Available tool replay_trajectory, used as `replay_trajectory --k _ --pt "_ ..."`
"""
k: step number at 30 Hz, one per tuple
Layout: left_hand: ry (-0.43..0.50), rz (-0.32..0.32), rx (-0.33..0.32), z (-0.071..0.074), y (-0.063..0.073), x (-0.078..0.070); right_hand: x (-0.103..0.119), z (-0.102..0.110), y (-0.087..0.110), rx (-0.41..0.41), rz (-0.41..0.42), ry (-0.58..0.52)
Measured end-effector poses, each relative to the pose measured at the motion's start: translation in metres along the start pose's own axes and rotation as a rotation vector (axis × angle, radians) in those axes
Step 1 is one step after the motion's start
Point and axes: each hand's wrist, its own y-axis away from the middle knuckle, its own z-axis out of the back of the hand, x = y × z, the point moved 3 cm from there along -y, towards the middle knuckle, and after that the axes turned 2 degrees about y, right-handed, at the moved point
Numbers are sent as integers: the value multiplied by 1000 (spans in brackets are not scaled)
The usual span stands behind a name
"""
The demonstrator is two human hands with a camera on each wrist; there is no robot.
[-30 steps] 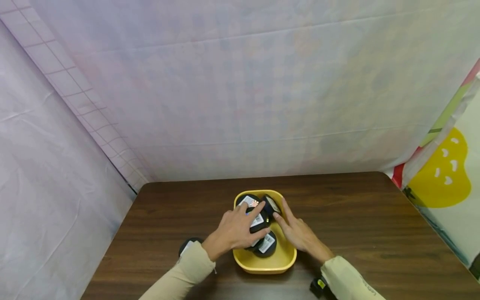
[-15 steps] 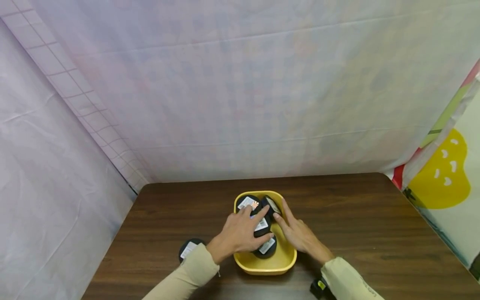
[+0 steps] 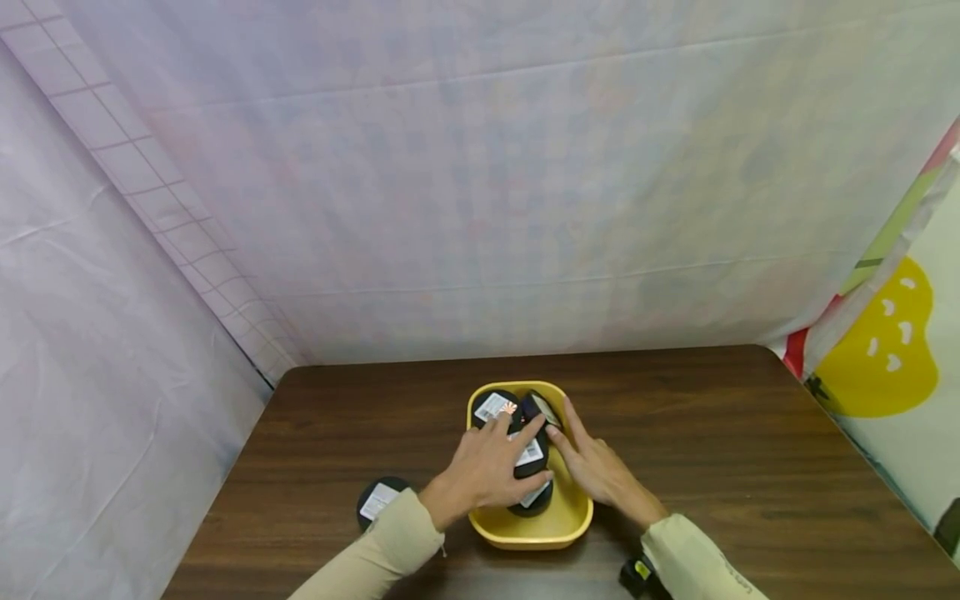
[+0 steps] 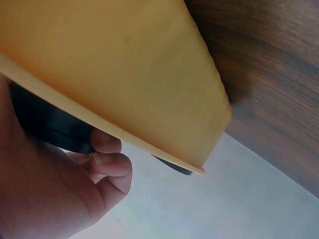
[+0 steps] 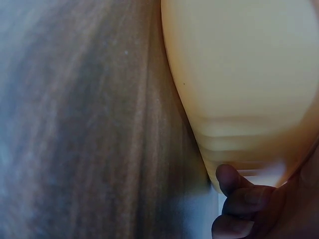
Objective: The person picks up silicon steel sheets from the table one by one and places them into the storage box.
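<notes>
My left hand [image 3: 487, 462] holds a black round disc with a white label [image 3: 531, 452] over the yellow tub [image 3: 534, 533]. The left wrist view shows its fingers [image 4: 112, 167] curled at the edge of that black disc [image 4: 50, 122], just above the rim. My right hand [image 3: 596, 467] grips the tub's right side, thumb over the rim and other fingers against the outer wall. Inside the tub lie another labelled disc [image 3: 491, 405] at the back left, a tilted black piece [image 3: 543, 407] at the back right, and a lower disc [image 3: 534, 500] partly hidden by my left hand.
One more labelled black disc [image 3: 381, 498] lies on the brown table [image 3: 315, 450] beside my left sleeve. A small black object with a yellow-green mark [image 3: 636, 575] sits by my right cuff. A pale curtain [image 3: 480, 208] hangs behind the table.
My left hand has shifted slightly right and toward me with the held disc, covering more of the lower disc. My right hand keeps its place on the tub.
</notes>
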Motion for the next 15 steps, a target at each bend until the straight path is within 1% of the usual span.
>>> replay_trajectory --k 5,15 --pt "4 2 12 -1 0 -2 1 0 1 7 -5 1" --pt "1 5 15 -4 -1 -3 1 0 0 14 -8 -1"
